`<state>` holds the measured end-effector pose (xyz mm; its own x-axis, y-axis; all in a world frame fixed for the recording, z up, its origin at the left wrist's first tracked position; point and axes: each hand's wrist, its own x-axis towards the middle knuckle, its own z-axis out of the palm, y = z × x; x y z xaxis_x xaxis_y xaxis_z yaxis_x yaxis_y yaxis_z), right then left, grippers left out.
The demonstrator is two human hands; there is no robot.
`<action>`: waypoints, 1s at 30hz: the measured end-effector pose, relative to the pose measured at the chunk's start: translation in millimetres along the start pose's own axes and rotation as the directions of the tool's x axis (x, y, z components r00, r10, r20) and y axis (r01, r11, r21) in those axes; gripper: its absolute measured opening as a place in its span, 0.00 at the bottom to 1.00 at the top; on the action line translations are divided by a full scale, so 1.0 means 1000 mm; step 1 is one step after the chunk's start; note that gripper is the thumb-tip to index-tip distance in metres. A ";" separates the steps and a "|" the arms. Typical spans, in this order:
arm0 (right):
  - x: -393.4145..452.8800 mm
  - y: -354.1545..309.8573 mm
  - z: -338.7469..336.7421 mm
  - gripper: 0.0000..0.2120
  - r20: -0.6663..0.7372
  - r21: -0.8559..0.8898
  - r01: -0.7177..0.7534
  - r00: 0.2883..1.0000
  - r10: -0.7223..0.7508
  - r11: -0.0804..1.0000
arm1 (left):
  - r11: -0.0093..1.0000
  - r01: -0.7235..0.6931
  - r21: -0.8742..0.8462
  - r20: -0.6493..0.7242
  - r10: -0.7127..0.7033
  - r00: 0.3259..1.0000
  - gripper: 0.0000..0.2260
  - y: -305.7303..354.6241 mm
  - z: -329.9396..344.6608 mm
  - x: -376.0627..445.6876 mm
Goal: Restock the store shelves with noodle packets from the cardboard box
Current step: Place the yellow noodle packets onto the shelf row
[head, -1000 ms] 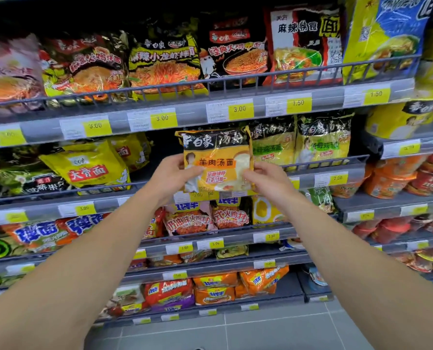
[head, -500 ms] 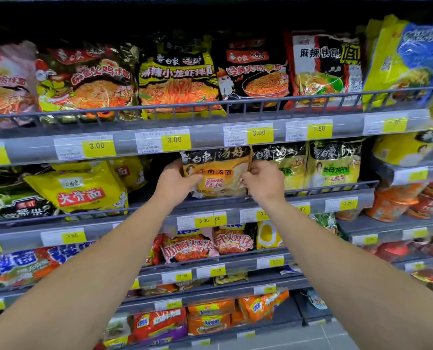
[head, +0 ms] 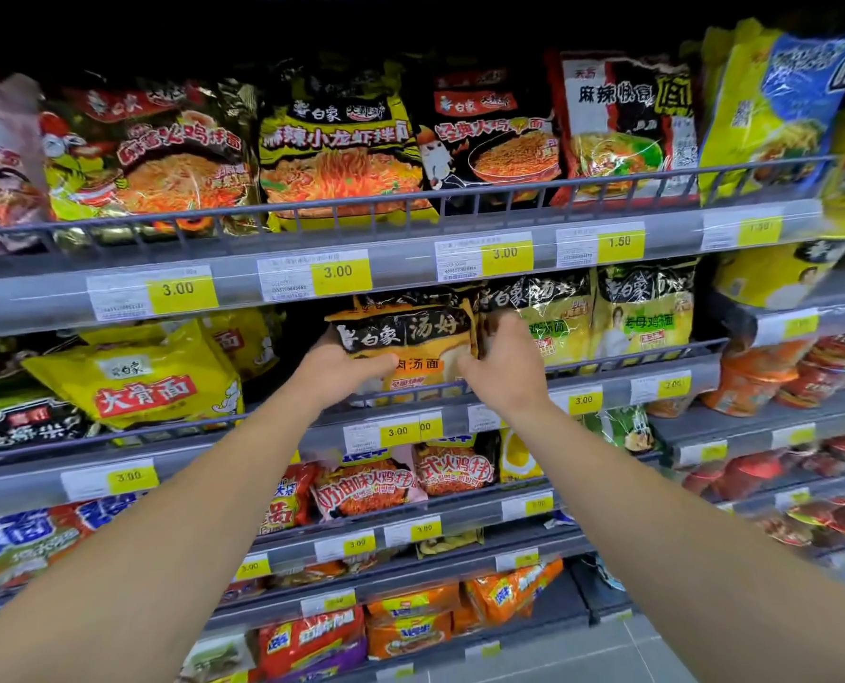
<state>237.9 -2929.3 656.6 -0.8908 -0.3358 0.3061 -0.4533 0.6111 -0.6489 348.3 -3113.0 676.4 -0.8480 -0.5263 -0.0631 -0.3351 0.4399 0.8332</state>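
Note:
A black-and-orange noodle packet (head: pixel 410 340) stands tilted behind the wire rail of the second shelf (head: pixel 657 359), just under the price strip above. My left hand (head: pixel 341 369) grips its lower left side. My right hand (head: pixel 504 367) holds its right edge, fingers reaching up beside it. Another packet of the same kind shows behind its top. The cardboard box is out of view.
Green-and-yellow packets (head: pixel 642 313) stand right of it, a yellow packet (head: pixel 139 382) to the left with a dark gap between. Large noodle bags (head: pixel 337 145) fill the top shelf. Red cup noodles (head: pixel 775 377) sit on the right-hand unit. Lower shelves hold several more packets.
Both hands have carried the packet up from in front of the shelf and pushed it in behind the rail. The camera has tilted up and moved closer.

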 end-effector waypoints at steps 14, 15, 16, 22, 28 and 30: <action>0.002 -0.015 -0.009 0.12 0.186 0.007 0.055 0.981 -0.055 0.998 | 0.990 0.028 -0.140 -0.102 -0.043 0.994 0.36 0.006 0.001 0.001; 0.002 -0.013 -0.009 0.14 0.125 -0.049 0.048 0.991 -0.041 0.998 | 0.989 0.014 -0.149 -0.114 -0.032 0.993 0.37 0.008 0.006 0.003; 0.000 -0.013 -0.010 0.15 0.066 -0.094 0.022 0.998 -0.016 0.995 | 0.989 0.019 -0.145 -0.116 -0.036 0.993 0.37 0.011 0.009 0.005; -0.009 -0.006 -0.010 0.08 -0.014 -0.018 0.107 0.994 -0.107 0.994 | 0.986 0.112 -0.120 -0.052 -0.119 0.992 0.36 0.025 0.025 0.010; -0.014 0.000 -0.004 0.11 0.080 -0.044 0.223 0.972 -0.219 0.974 | 1.000 0.004 -0.010 -0.098 -0.005 0.995 0.25 0.015 0.008 -0.001; -0.015 -0.004 -0.004 0.14 0.096 -0.041 0.225 0.971 -0.220 0.974 | 0.997 0.017 0.078 -0.018 -0.016 1.000 0.15 0.014 0.004 -0.002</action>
<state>252.6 -2923.8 657.9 -0.7619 -0.5292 0.3734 -0.6430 0.5488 -0.5342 343.9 -3102.7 685.6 -0.8350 -0.5462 -0.0664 -0.3806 0.4862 0.7866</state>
